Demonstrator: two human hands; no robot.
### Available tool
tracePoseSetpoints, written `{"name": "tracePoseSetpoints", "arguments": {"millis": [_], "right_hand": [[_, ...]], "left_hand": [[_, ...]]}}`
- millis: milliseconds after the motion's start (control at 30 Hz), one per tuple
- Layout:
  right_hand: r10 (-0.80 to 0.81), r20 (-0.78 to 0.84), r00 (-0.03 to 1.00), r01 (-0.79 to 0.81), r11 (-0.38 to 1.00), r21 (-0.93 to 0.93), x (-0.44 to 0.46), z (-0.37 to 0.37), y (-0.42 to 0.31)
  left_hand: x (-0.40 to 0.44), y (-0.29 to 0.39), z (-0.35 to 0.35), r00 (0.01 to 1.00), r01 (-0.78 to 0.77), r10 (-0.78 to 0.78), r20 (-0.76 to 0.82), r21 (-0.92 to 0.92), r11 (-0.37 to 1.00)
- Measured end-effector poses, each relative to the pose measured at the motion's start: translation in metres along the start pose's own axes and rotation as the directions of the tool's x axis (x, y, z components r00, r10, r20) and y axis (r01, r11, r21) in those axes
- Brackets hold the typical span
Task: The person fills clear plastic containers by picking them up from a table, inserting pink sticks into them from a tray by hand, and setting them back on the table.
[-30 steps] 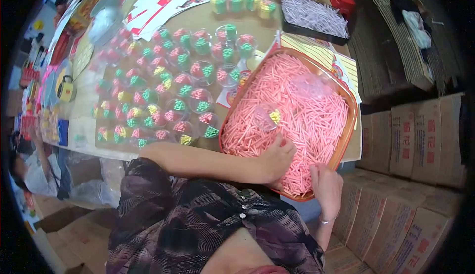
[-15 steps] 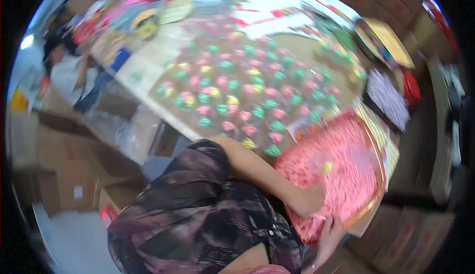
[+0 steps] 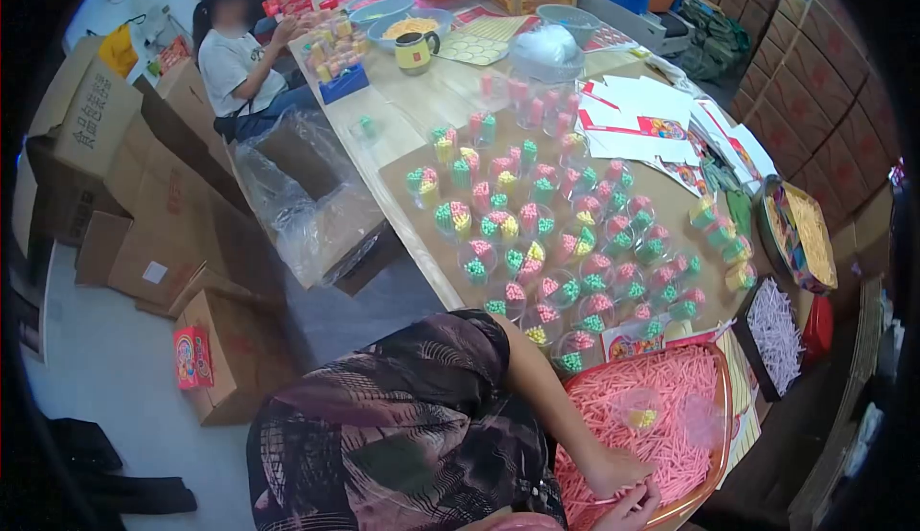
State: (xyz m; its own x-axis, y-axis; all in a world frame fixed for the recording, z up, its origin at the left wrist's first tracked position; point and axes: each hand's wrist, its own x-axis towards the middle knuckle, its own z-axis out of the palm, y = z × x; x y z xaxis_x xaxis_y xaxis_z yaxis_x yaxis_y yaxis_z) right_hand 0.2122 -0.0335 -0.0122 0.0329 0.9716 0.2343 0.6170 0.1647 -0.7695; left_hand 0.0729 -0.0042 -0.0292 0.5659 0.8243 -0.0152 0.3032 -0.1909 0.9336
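A reddish-orange tub point(image 3: 725, 387) full of thin pink sticks point(image 3: 599, 392) sits at the lower right. My left hand point(image 3: 618, 473) is over the near part of the tub, its fingers curled closed round pink sticks. Against its fingertips, my right hand point(image 3: 630, 509) is also closed on pink sticks at the near rim; the ends they grip are mostly hidden. On the pink sticks lie a clear cup with yellow sticks point(image 3: 642, 419) and a clear empty-looking cup point(image 3: 704, 419). Beyond the tub stand many clear cups point(image 3: 594, 312) holding green, pink and yellow stick bundles.
Beside the tub is a dark box of pale lilac sticks point(image 3: 774, 334); farther back, a container of yellow-orange sticks point(image 3: 805, 229). Printed white cards point(image 3: 637, 119), a mug point(image 3: 414, 54) and bowls point(image 3: 565, 21) lie across the table. Another person point(image 3: 235, 66) sits at the far left, near cartons point(image 3: 182, 215).
My view has tilted and steadied, showing more of the far table. My hands have come together at the tub's near side, and my left fingers have come up out of the sticks.
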Motion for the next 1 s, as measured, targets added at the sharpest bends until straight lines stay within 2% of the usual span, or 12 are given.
{"name": "tracePoseSetpoints", "arguments": {"millis": [100,133,267,300,433,467,633,767,800,933,967,1000], "right_hand": [[0.292,0.18,0.939,-0.316,0.941,0.122,0.002,-0.01,-0.001],[0.292,0.178,0.94,-0.316,0.941,0.123,0.002,-0.009,0.002],[0.029,-0.008,1.0,-0.026,0.973,0.228,0.002,0.005,0.017],[0.028,-0.008,1.0,-0.026,0.973,0.229,0.001,0.004,0.018],[0.16,0.04,0.986,-0.165,0.968,0.191,0.0,-0.002,0.018],[0.16,0.037,0.986,-0.164,0.968,0.189,0.0,-0.003,0.019],[0.245,0.14,0.959,-0.281,0.878,0.387,0.003,-0.004,0.021],[0.288,0.021,0.957,-0.276,0.892,0.359,0.002,-0.014,0.02],[0.299,0.004,0.954,-0.281,0.892,0.355,0.002,-0.019,0.019],[0.223,0.033,0.974,-0.221,0.914,0.34,0.006,-0.032,0.006],[0.23,0.021,0.973,-0.223,0.914,0.339,0.008,-0.03,0.0],[0.208,0.014,0.978,-0.2,0.918,0.344,0.009,-0.028,-0.008]], "left_hand": [[0.003,0.001,-0.001,0.998,-0.063,0.065,0.017,-0.118,0.991],[0.008,-0.001,0.003,0.998,-0.064,0.066,0.018,-0.116,0.991],[0.031,-0.021,0.033,0.914,-0.316,0.294,-0.28,-0.035,0.948],[0.03,-0.02,0.032,0.914,-0.315,0.294,-0.28,-0.033,0.948],[0.026,-0.017,0.032,0.947,-0.312,0.266,-0.181,-0.313,0.897],[0.025,-0.017,0.032,0.946,-0.315,0.269,-0.18,-0.315,0.895],[0.011,-0.016,0.025,0.908,-0.362,0.298,-0.296,-0.193,0.912],[-0.001,-0.004,0.003,0.874,-0.382,0.441,-0.204,0.272,0.883],[-0.001,-0.001,0.004,0.873,-0.396,0.449,-0.189,0.263,0.88],[-0.001,0.01,0.004,0.8,-0.504,0.432,-0.416,-0.075,0.861],[-0.001,0.013,0.002,0.802,-0.508,0.438,-0.407,-0.08,0.858],[-0.001,0.017,0.001,0.856,-0.454,0.367,-0.365,-0.188,0.871]]}}
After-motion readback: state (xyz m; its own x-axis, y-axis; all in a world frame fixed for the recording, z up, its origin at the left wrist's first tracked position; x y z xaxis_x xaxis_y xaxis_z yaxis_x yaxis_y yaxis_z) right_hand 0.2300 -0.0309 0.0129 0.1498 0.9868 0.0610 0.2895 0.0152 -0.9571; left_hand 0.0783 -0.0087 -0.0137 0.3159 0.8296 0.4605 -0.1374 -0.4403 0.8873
